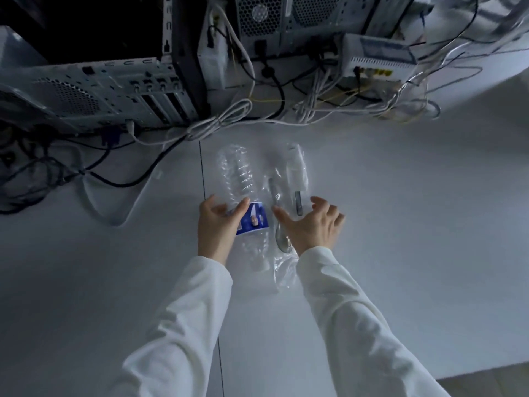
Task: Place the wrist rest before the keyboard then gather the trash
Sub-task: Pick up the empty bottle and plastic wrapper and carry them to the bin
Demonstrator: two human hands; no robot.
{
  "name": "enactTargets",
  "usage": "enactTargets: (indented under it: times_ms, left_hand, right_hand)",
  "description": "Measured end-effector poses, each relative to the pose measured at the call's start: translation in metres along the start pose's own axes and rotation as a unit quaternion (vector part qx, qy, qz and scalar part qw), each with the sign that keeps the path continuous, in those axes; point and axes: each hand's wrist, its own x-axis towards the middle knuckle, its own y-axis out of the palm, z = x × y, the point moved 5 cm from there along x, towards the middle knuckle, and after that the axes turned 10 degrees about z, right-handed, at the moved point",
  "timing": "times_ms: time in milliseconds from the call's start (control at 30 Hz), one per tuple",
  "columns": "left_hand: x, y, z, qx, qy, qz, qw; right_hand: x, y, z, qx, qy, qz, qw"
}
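Right then, the trash lay mid-table: a crushed clear bottle (243, 196) with a blue label, and at its 3 o'clock a plastic spoon (279, 224) inside crinkled clear wrapping (296, 167). Your left hand (214, 227) curled on the bottle's labelled middle, thumb and fingers touching it. Your right hand (312, 224) hung spread over the wrapping, fingers apart, gripping nothing. Both white sleeves (352, 316) ran in from 6 o'clock. On the white table (400, 196), toward 12 o'clock, stood computer cases (94, 96) and tangled cables (229, 118).
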Motion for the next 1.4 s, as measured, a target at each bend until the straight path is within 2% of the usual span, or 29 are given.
enactTargets:
  times_ms: [167, 300, 467, 600, 800, 1000, 1400]
  left_hand:
    - [0.006, -0.014, 0.004, -0.02, 0.018, -0.001, 1.0]
    - [0.005, -0.023, 0.011, -0.048, -0.002, -0.01, 0.999]
    - [0.002, -0.024, 0.016, -0.06, -0.006, 0.008, 0.998]
    - [-0.002, -0.023, 0.016, -0.062, -0.011, 0.031, 0.998]
    - [-0.016, -0.024, 0.015, -0.086, -0.005, 0.087, 0.992]
    - [-0.042, -0.027, 0.015, -0.075, 0.017, 0.168, 0.983]
    - [-0.13, 0.036, 0.031, 0.009, 0.033, 0.325, 0.945]
  right_hand:
    - [0.004, 0.005, 0.006, -0.028, -0.013, 0.001, 1.0]
    - [0.006, 0.007, 0.007, -0.034, -0.011, -0.001, 0.999]
    - [0.011, 0.007, 0.001, 0.011, 0.004, 0.005, 1.0]
    - [0.006, 0.001, -0.003, 0.106, 0.026, 0.024, 0.994]
    - [-0.023, -0.005, -0.009, 0.28, 0.037, 0.04, 0.958]
    - [-0.08, -0.016, -0.023, 0.4, 0.043, 0.002, 0.915]
    - [-0.183, -0.055, -0.118, 0.511, 0.098, -0.122, 0.845]
